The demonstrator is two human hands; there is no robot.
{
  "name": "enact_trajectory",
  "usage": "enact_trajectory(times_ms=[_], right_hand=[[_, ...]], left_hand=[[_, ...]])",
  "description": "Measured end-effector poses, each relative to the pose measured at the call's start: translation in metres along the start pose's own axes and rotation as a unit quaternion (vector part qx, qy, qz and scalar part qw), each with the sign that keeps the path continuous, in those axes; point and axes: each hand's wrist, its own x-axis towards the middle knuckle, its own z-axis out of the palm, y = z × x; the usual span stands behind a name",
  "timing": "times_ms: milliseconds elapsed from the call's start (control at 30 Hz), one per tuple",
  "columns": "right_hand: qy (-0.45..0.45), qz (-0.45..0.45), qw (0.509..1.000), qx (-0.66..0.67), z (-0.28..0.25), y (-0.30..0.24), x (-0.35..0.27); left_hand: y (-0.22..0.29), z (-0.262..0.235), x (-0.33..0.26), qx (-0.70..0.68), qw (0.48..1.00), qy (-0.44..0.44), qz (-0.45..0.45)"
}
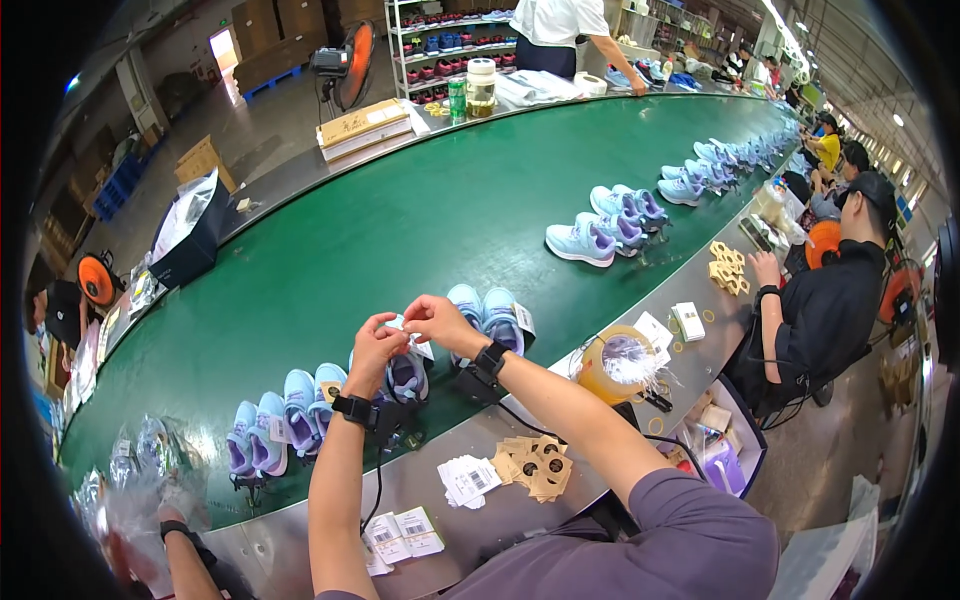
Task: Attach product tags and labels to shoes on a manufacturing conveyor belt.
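Note:
My left hand (370, 354) and my right hand (442, 324) meet with fingertips pinched together above a light-blue sneaker (407, 380). Whatever is between the fingers is too small to make out. A white tag (423, 348) shows just under my right hand, by that shoe. To its right stands a pair of light-blue sneakers (497, 318) with a dark tag on one. Left of my hands, more light-blue and lilac sneakers (302, 400) stand in pairs, some with tags. Black straps sit around both my wrists.
The shoes rest on a green conveyor belt (400, 240). On the metal ledge lie white tags (466, 480), brown cutout tags (535, 467) and a yellow tub (607, 368) of clear strands. Co-workers sit at the right; another person's hand (172, 510) works at lower left among bagged shoes.

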Motion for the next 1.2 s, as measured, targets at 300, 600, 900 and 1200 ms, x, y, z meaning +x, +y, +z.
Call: enact_trajectory(times_ms=[300,600,900,1200], right_hand=[[-0.032,0.003,0.999,0.024,-0.002,-0.004,0.007],[-0.095,-0.001,0.993,-0.073,0.001,-0.001,0.005],[-0.055,-0.054,0.995,-0.058,0.014,0.016,-0.015],[-0.017,-0.041,0.992,-0.122,-0.021,-0.064,-0.157]], left_hand=[[0.004,-0.007,0.004,-0.006,1.000,-0.007,-0.008],[0.011,-0.016,-0.001,0.109,0.992,-0.048,-0.031],[-0.008,-0.010,-0.027,0.063,0.998,0.032,-0.002],[-0.023,0.037,-0.107,0.287,0.953,0.014,0.099]])
